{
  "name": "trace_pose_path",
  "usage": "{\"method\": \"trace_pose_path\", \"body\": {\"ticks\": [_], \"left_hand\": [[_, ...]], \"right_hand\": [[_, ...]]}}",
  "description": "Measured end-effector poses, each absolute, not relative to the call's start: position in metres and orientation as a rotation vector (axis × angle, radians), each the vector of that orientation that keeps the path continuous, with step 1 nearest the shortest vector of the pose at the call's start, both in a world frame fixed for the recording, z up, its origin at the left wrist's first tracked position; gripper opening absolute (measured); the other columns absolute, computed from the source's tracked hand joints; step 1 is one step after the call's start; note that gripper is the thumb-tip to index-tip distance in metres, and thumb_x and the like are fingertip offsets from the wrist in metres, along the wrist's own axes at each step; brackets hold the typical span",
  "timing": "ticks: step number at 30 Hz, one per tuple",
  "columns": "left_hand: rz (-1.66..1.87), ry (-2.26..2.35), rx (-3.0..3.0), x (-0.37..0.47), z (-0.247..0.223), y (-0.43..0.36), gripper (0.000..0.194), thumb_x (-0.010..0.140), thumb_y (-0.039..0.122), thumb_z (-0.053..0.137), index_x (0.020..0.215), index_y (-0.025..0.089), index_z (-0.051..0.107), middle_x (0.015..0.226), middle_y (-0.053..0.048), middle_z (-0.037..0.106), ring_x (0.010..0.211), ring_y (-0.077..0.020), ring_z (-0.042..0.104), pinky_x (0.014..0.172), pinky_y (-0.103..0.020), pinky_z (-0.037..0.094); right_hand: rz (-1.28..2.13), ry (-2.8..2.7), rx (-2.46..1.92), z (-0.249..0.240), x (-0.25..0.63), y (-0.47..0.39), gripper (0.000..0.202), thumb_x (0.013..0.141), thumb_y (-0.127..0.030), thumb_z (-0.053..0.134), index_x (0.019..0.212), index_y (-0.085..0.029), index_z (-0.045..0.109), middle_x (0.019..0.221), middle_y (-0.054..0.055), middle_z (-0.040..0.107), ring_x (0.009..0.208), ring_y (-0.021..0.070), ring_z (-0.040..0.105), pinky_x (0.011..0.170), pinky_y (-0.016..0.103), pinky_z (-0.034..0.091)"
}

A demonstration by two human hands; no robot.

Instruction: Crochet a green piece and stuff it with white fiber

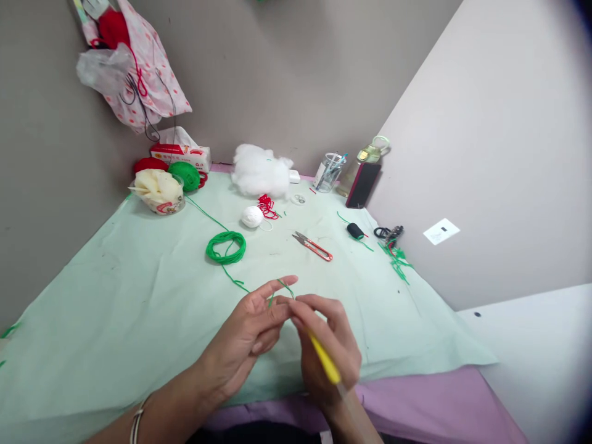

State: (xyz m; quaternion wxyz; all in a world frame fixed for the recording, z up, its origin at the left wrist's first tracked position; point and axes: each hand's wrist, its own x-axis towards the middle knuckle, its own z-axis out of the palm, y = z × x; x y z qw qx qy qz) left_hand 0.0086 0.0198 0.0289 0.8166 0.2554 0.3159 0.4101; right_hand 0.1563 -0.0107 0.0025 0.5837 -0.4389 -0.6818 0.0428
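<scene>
At the lower centre of the frame, the left hand pinches the green yarn, which also crosses its index finger; the right hand grips a yellow-handled tool, probably a crochet hook. The yarn needs even, gentle tension.

The yellow tool hides its tip where left hand and right hand meet; its tail blurs below the right.

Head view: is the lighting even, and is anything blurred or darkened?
Head view: soft light, the right wall brighter than the grey back wall; head view: dark curved band at right edge; head view: yellow handle smeared toward its pale end.
</scene>
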Motion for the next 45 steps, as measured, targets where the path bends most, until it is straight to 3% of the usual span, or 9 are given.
{"method": "trace_pose_path", "body": {"ticks": [2,4,9,16,22,31,40,45], "left_hand": [[0.857,0.627,0.482,0.007,0.03,0.023,0.038,0.087,0.024,0.08,0.123,0.015,0.07,0.058,0.013,0.035,0.044,-0.0008,0.012,0.044,-0.021,0.013],[0.885,0.619,0.487,0.006,0.031,0.025,0.033,0.086,0.021,0.08,0.119,0.016,0.073,0.06,0.012,0.038,0.044,0.0003,0.015,0.045,-0.02,0.014],[0.921,0.727,0.701,0.009,0.031,0.024,0.037,0.083,0.026,0.084,0.119,0.026,0.075,0.088,0.005,0.06,0.044,0.0044,0.031,0.044,-0.02,0.015],[0.89,0.762,0.814,0.005,0.031,0.021,0.036,0.088,0.033,0.079,0.122,0.026,0.074,0.093,0.002,0.062,0.045,0.0019,0.038,0.047,-0.021,0.026],[0.895,0.797,0.849,0.001,0.03,0.021,0.034,0.087,0.036,0.079,0.121,0.03,0.075,0.094,0.004,0.058,0.047,0.002,0.037,0.047,-0.021,0.026],[0.966,0.887,0.984,0.002,0.024,0.019,0.037,0.088,0.034,0.079,0.124,0.033,0.072,0.093,0.004,0.06,0.05,-0.0009,0.041,0.047,-0.021,0.03],[0.913,0.797,0.893,0.0,0.027,0.019,0.032,0.09,0.039,0.077,0.121,0.032,0.075,0.093,0.005,0.06,0.045,0.0034,0.041,0.047,-0.019,0.03],[0.926,0.786,0.929,0.001,0.023,0.02,0.033,0.092,0.039,0.075,0.124,0.032,0.073,0.092,0.006,0.061,0.044,0.0023,0.048,0.048,-0.02,0.036]], "right_hand": [[0.3,-1.429,-1.063,0.005,0.16,-0.008,0.022,0.098,-0.013,0.059,0.105,-0.025,0.076,0.088,0.004,0.071,0.081,0.0179,0.068,0.068,0.031,0.056],[0.529,-1.248,-1.046,0.009,0.163,-0.004,0.023,0.103,-0.02,0.054,0.097,-0.024,0.075,0.078,0.002,0.067,0.072,0.0159,0.064,0.066,0.031,0.053],[0.71,-1.253,-1.005,0.01,0.162,0.0,0.017,0.1,-0.025,0.062,0.094,-0.023,0.077,0.086,0.003,0.072,0.074,0.0146,0.063,0.068,0.029,0.053],[0.854,-1.087,-0.958,0.008,0.165,0.002,0.026,0.103,-0.034,0.056,0.092,-0.019,0.074,0.085,0.005,0.073,0.068,0.0143,0.065,0.067,0.03,0.056],[0.784,-1.183,-0.973,0.013,0.167,-0.003,0.028,0.107,-0.03,0.049,0.094,-0.02,0.072,0.086,0.004,0.074,0.07,0.0142,0.066,0.069,0.03,0.057],[0.302,-1.548,-0.972,0.009,0.164,-0.018,0.027,0.102,-0.013,0.049,0.115,-0.025,0.069,0.101,0.006,0.077,0.087,0.0195,0.071,0.073,0.035,0.058],[0.677,-1.189,-0.97,0.01,0.164,-0.012,0.026,0.108,-0.022,0.045,0.101,-0.022,0.07,0.092,0.003,0.076,0.074,0.0132,0.069,0.071,0.03,0.057],[0.599,-1.284,-1.002,0.012,0.163,-0.013,0.026,0.107,-0.02,0.046,0.102,-0.023,0.071,0.091,0.001,0.075,0.074,0.0125,0.069,0.072,0.028,0.056]]}}
